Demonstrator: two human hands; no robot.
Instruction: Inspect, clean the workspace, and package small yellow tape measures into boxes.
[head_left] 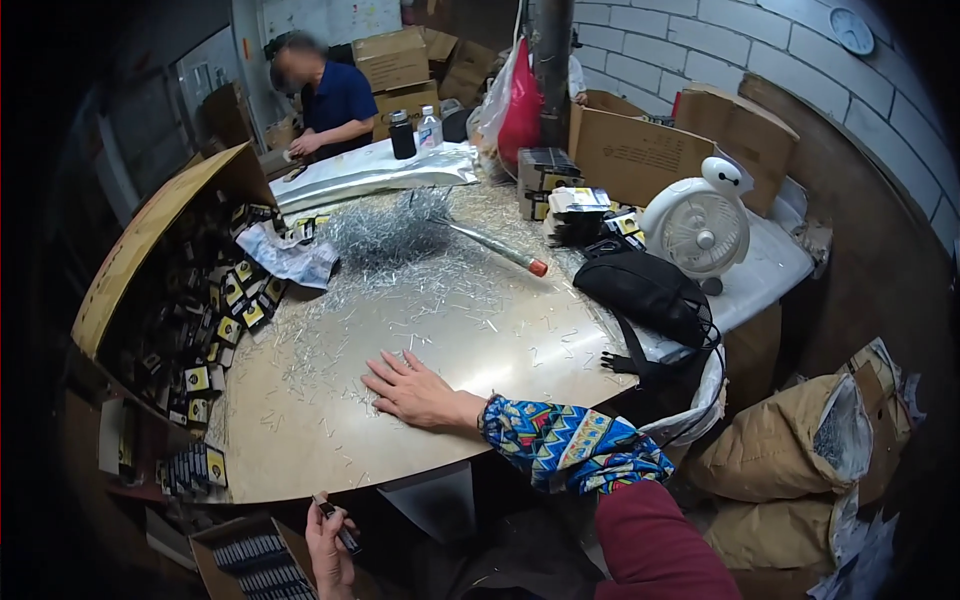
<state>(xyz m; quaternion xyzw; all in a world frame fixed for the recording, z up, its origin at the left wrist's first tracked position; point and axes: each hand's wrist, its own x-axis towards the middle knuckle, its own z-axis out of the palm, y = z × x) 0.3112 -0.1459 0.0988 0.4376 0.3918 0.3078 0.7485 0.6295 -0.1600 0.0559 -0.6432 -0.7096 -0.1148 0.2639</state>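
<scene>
My right hand lies flat, fingers spread, on the shiny tabletop, resting on scattered small metal pins. Its forearm wears a bright patterned sleeve cover. A big heap of the same pins sits further back on the table. Below the table's front edge, my left hand grips a small dark pack. It hovers over an open cardboard box filled with rows of similar dark packs.
A large carton on the left spills black-and-yellow packs. A red-tipped rod, black bag and white fan lie to the right. Open brown sacks stand lower right. A person works at the far side.
</scene>
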